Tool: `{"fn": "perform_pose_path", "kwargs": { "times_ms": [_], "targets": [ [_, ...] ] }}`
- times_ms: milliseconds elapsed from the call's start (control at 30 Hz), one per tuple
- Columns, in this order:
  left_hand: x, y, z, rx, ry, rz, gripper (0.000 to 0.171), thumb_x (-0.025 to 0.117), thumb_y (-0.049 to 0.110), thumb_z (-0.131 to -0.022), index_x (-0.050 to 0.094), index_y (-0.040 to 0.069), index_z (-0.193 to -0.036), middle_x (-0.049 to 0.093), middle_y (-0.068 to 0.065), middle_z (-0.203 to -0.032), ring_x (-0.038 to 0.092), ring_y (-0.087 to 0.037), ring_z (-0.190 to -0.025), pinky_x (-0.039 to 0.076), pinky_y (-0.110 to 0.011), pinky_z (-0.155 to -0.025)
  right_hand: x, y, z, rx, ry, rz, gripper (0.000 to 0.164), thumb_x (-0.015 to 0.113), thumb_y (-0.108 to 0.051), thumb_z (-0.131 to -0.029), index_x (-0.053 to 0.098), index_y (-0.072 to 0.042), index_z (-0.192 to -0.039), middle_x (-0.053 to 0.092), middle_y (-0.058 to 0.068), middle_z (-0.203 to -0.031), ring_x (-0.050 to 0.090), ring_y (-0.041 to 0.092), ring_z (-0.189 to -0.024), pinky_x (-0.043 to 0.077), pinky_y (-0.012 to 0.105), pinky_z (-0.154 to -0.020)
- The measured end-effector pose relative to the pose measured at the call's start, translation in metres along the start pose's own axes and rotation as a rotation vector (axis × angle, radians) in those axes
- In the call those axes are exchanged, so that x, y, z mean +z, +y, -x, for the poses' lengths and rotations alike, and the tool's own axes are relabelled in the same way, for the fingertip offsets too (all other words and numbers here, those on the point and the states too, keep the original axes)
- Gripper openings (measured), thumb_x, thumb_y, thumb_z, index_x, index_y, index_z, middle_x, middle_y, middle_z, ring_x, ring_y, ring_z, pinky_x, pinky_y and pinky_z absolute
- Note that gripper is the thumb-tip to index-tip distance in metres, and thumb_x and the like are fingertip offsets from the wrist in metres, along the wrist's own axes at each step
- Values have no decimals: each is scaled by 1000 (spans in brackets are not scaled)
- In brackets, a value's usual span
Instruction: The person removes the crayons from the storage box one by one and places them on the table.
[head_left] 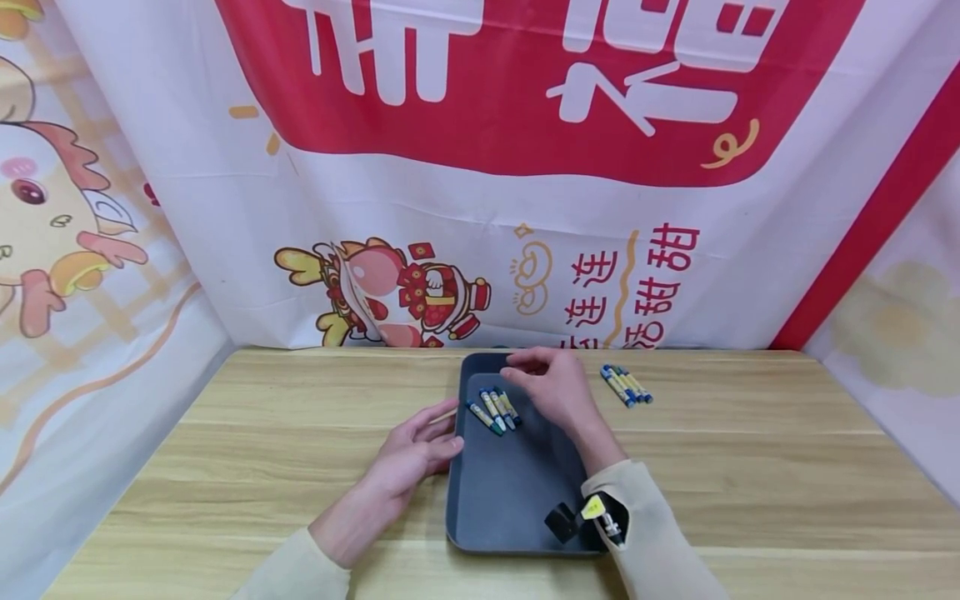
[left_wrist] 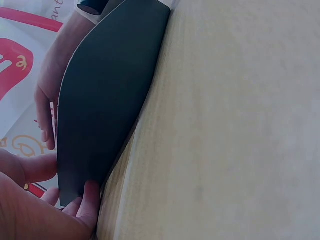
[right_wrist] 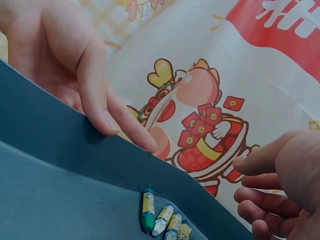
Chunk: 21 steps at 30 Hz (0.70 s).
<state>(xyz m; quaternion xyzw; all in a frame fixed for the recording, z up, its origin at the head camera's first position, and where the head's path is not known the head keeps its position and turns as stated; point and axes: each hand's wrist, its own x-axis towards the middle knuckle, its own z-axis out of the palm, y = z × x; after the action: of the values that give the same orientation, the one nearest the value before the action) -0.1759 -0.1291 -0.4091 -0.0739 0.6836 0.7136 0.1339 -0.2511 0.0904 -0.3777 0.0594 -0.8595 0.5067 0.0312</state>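
Observation:
A dark grey tray (head_left: 502, 492) lies lengthwise on the table. Inside it, toward the far half, several oil pastels lie side by side; a green pastel (right_wrist: 148, 212) is the leftmost, with pale-tipped pastels (right_wrist: 163, 220) beside it. My left hand (head_left: 416, 450) is at the tray's left side, its extended fingers and thumb touching the outer wall and rim. Over the tray's far right part hovers my right hand (head_left: 551, 383), fingers loosely bent, nothing seen between them. In the right wrist view, this right hand (right_wrist: 282, 185) stands apart from the pastels.
Another group of oil pastels (head_left: 627, 386) lies on the wooden table (head_left: 750, 475) to the right of the tray. A printed cloth (head_left: 420, 192) hangs behind the table's far edge. A black wrist device (head_left: 607, 517) sits at the right sleeve.

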Motion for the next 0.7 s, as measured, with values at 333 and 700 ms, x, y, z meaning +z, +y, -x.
{"fn": "perform_pose_path", "kwargs": {
  "times_ms": [333,700],
  "targets": [
    [-1,0,-1,-2,-2,-3,62,68,4,-100,51,17,-158,52,-21,-161,65,-34,-136,57,-44,-109,5,5,0,57,-30,93,24,81,-26,-95,81,-14,-117,79,3,-109,68,20,-95,58,39,-88],
    [-1,0,-1,-11,-10,3,61,69,5,-99,53,19,-157,52,-19,-161,65,-34,-136,56,-46,-111,7,9,0,135,-87,135,26,83,-25,-94,80,-15,-118,77,2,-104,66,20,-91,57,37,-86]
  ]
}}
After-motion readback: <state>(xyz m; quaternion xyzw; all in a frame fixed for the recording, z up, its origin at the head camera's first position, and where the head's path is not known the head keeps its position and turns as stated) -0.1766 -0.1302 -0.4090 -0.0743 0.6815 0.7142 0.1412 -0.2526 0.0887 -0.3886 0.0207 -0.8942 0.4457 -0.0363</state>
